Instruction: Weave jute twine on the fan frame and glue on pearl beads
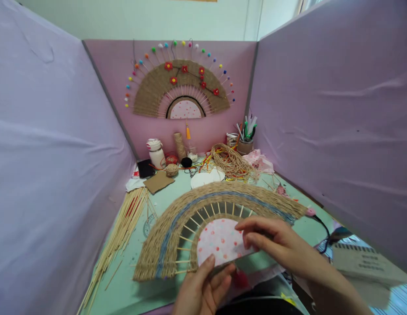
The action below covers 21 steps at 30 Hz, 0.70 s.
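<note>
A woven twine fan point(170, 236) with a blue stripe and thin bare sticks showing near its inner arc is tilted up in front of me. At its centre sits a half-round of white cloth point(219, 240) with red dots. My left hand point(206, 284) grips the fan's lower edge, thumb over the front and fingers curled underneath. On the cloth's right side my right hand point(272, 240) rests with bent fingers, closed at that edge; what its hidden fingertips do underneath is not visible. A red tassel-like piece point(240, 279) hangs below the fan, partly covered.
Thin sticks point(124, 232) lie along the table's left side. At the back stand a white bottle point(156, 153), a twine cone point(179, 146), heaped cord point(229, 159) and a tool cup point(245, 144). A finished fan point(151, 94) hangs on the pink panel. Cardboard point(160, 181) lies left.
</note>
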{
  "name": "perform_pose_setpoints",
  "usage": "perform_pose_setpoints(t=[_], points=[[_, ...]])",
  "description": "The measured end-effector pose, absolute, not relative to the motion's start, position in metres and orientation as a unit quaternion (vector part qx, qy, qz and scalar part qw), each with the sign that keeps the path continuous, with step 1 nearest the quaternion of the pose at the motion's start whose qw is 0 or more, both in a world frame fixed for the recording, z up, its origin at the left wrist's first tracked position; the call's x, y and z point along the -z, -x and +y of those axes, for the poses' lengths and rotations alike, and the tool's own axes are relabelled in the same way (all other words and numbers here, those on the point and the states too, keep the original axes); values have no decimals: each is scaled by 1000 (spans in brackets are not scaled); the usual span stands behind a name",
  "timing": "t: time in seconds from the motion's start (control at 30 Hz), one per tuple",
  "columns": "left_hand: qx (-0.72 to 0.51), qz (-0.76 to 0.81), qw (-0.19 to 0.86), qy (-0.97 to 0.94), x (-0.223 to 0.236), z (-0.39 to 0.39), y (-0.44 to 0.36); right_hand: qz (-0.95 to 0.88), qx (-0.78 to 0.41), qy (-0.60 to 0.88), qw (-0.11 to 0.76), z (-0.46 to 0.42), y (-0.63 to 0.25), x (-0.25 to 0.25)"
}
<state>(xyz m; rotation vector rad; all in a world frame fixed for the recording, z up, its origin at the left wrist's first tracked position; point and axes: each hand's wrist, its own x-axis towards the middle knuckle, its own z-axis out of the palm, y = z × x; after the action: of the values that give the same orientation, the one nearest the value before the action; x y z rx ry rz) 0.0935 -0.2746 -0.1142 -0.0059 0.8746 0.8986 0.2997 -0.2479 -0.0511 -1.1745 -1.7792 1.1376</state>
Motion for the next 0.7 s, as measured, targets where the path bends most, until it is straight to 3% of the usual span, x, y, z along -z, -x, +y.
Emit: perform_pose_setpoints(t=[0.13,0.43,0.6,0.7], points=[[-455,417,784,-59,111,-246,-88,-742,-452,403,287,-249,-286,50],[-484,431,759,-60,117,-181,-64,-707,-521,390,276,-216,-271,64],[-565,425,701,-96,101,-158,-30,-753,-560,330,100,-175,-275,71],[-600,396,674,-168,97,-158,-16,-760,-539,354,81,-134,-270,85]])
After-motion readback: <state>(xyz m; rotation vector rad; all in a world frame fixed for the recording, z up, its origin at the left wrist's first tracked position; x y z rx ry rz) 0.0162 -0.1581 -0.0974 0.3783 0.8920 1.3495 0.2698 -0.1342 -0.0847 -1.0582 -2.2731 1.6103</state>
